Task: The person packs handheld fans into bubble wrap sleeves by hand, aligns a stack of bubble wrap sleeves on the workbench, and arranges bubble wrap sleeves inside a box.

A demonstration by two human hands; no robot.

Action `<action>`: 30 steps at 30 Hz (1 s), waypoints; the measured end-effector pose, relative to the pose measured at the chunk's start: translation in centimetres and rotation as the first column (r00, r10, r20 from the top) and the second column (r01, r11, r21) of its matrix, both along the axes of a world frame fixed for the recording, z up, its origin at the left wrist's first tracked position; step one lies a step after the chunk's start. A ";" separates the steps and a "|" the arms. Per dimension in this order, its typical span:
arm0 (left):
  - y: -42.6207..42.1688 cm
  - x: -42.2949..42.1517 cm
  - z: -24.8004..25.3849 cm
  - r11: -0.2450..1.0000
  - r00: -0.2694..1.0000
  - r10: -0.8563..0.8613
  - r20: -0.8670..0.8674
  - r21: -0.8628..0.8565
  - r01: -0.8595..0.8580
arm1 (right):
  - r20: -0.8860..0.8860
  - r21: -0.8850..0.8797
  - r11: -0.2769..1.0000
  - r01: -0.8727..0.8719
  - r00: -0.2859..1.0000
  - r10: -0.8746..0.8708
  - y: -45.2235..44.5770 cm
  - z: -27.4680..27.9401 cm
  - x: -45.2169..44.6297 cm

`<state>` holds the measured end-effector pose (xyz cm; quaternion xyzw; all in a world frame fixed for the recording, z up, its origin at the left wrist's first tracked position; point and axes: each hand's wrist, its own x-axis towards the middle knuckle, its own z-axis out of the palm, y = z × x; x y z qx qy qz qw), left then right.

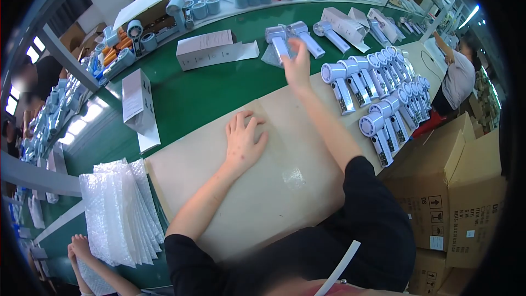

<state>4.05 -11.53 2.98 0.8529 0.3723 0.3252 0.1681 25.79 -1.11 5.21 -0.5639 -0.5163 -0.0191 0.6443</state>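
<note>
My left hand (244, 140) lies on the tan cardboard sheet (296, 131) with its fingers spread and nothing in them. Further forward, my right hand (297, 66) is raised at the sheet's far edge, thumb and fingers apart. Just beyond it is a lavender handheld fan (278, 40) on a clear plastic bag; whether the fingertips touch it I cannot tell. A second handheld fan (308, 40) lies to its right. Rows of similar handheld fans (359, 82), some with circuit boards exposed in the handles, lie on the sheet's right part.
Open white boxes (205, 49) lie on the green table (219, 90), another box (137, 101) at left. Bubble-wrap bags (118, 214) are stacked front left, near another person's hands (79, 246). Large cartons (438, 186) stand at right; a seated co-worker (457, 77) is beyond.
</note>
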 end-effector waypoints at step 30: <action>-3.3 -0.7 18.7 0.925 0.263 -0.228 0.937 0.293 -0.243 | 0.455 0.376 0.664 -0.647 0.753 0.475 -16.1 14.7 -9.0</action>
